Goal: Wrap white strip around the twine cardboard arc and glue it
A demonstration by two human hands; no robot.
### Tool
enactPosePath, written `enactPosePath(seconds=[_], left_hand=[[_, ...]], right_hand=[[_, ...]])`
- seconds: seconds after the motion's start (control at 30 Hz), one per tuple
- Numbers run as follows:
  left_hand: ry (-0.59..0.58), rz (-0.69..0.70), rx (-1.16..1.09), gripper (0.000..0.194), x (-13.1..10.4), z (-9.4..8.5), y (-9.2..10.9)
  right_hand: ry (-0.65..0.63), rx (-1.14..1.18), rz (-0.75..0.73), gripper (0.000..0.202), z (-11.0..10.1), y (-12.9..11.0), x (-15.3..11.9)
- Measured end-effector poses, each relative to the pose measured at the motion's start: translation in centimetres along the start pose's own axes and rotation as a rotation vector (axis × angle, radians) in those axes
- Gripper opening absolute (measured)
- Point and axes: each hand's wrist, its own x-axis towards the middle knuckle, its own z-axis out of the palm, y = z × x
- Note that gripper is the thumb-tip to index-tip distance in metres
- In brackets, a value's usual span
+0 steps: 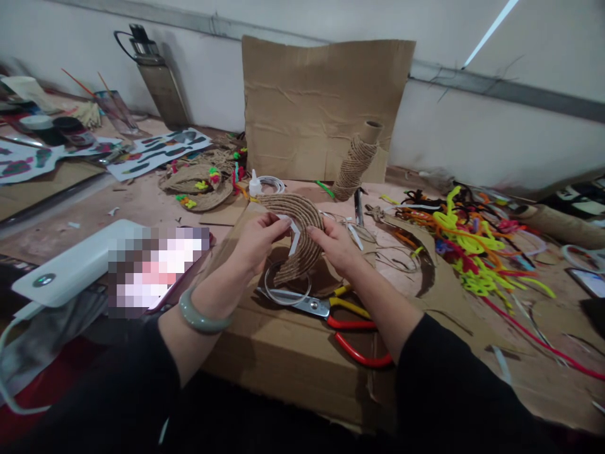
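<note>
A crescent-shaped piece covered with rows of brown twine (302, 208) is held up between both hands. My left hand (259, 239) pinches a white strip (295, 234) at the inner curve of the crescent. On the outer right edge, my right hand (336, 243) grips the crescent with thumb and fingers. Below it, scissors (314, 306) with red and yellow handles lie on a cardboard box (283, 366), blades pointing left. A loop of thin pale wire (287, 301) rests over the blades.
Behind stand a cardboard sheet (321, 94) and a twine spool (357, 161). A small white-capped bottle (255, 185) is beyond the crescent. Colourful pipe cleaners (467, 239) lie right. Left are a phone (163, 271), a white power bank (80, 261) and a twine piece with flowers (203, 183).
</note>
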Motion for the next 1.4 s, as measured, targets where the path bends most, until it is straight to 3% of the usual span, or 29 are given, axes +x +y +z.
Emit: enactPosePath(seconds=[0.13,0.3,0.47,0.6,0.7,0.9,1.17,1.27,1.33,1.4], left_hand=[[0.015,0.015,0.079,0.023,0.0,0.0,0.0],[-0.008,-0.008,-0.002,0.025,-0.1,0.0,0.0],[0.023,-0.116,0.015,0.034,-0.4,-0.1,0.1],[-0.041,-0.135,0.153,0.036,-0.4,-0.1,-0.1],[-0.019,-0.109,0.162,0.033,-0.2,-0.1,-0.2],[0.151,0.058,-0.099,0.027,0.4,-0.5,0.2],[0.025,0.034,-0.134,0.036,-0.2,0.4,0.4],[0.082,0.056,-0.134,0.036,-0.1,0.3,0.4],[0.110,0.051,-0.101,0.035,0.1,0.1,0.1],[0.102,0.019,-0.052,0.032,0.1,-0.1,-0.1]], right_hand=[[0.004,-0.021,0.010,0.025,0.0,0.1,0.0],[0.034,0.117,0.034,0.024,0.1,0.0,0.1],[0.277,0.283,0.051,0.031,-0.4,0.1,0.6],[0.401,0.311,0.060,0.032,-0.9,-0.1,0.9],[0.364,0.320,0.066,0.033,-1.1,-0.4,0.8],[0.251,0.276,0.170,0.032,-0.8,-0.5,0.3],[0.118,0.188,0.245,0.036,-0.4,-0.1,0.2],[0.279,0.053,0.124,0.037,-0.9,0.2,0.4],[0.483,-0.158,-0.076,0.040,-1.3,0.1,0.4],[0.575,-0.463,-0.295,0.038,-1.5,-0.2,0.0]])
